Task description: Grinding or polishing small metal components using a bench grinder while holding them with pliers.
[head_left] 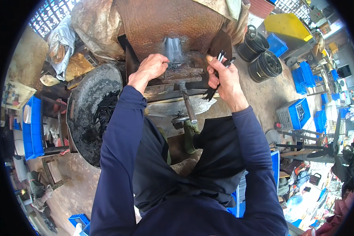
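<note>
At the left of the wet work rest point(185, 74), my left hand point(151, 67) is closed with its fingertips pinched. What it grips is too small and dark to make out. Just beyond the fingertips, a whitish-blue streak point(173, 49), perhaps spray or running water, shows in front of a brown, crusted guard point(167, 23). My right hand point(227, 76) is closed around a bunch of slim dark metal pieces point(210, 93). Some of their ends, a few shiny, stick out above the thumb. A metal rod point(188, 106) juts toward me below the rest.
A large round grey pan point(80, 129) with a heap of dark metal pieces point(106, 112) stands at my left. Two black buckets point(265, 67) stand at the far right, near blue crates point(303, 74). A black fan point(330, 149) is farther right. Dirty sacking point(96, 27) hangs beside the guard.
</note>
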Demonstrator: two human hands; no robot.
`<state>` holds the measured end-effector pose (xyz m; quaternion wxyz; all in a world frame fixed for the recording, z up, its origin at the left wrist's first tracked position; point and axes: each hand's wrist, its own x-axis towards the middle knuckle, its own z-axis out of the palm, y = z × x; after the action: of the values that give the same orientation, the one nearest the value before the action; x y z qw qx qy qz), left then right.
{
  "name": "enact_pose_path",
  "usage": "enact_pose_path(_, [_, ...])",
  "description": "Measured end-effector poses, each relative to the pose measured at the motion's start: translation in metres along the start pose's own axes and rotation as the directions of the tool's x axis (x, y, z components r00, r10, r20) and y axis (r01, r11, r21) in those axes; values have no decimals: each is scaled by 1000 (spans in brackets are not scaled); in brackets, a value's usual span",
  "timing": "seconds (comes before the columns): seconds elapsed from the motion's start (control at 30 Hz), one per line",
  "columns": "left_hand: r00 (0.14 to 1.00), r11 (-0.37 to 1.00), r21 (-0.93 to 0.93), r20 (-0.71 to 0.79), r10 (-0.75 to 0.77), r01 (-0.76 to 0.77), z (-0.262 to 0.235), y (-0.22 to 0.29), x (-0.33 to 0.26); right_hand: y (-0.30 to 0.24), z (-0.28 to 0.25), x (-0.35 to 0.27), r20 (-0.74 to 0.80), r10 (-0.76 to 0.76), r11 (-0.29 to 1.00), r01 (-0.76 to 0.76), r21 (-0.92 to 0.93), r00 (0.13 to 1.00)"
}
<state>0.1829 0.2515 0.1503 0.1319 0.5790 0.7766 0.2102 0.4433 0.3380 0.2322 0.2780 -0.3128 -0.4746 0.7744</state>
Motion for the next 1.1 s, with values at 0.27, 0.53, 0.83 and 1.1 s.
enact_pose_path(0.27, [960,959,-38,15,-280,280,-21,-1,-15,32,0,-33,509,-154,439,520,-732,847])
enact_pose_path(0.53, [923,927,-181,-151,-355,327,-19,17,-22,64,1,-58,675,-153,315,683,-659,722])
enact_pose_path(0.83, [826,923,-331,-452,-338,197,-26,38,-12,39,32,-25,290,-277,666,400,-629,916])
enact_pose_path(1.1, [662,874,-480,-629,-407,81,-27,45,-7,5,66,80,139,-351,783,372,-498,926])
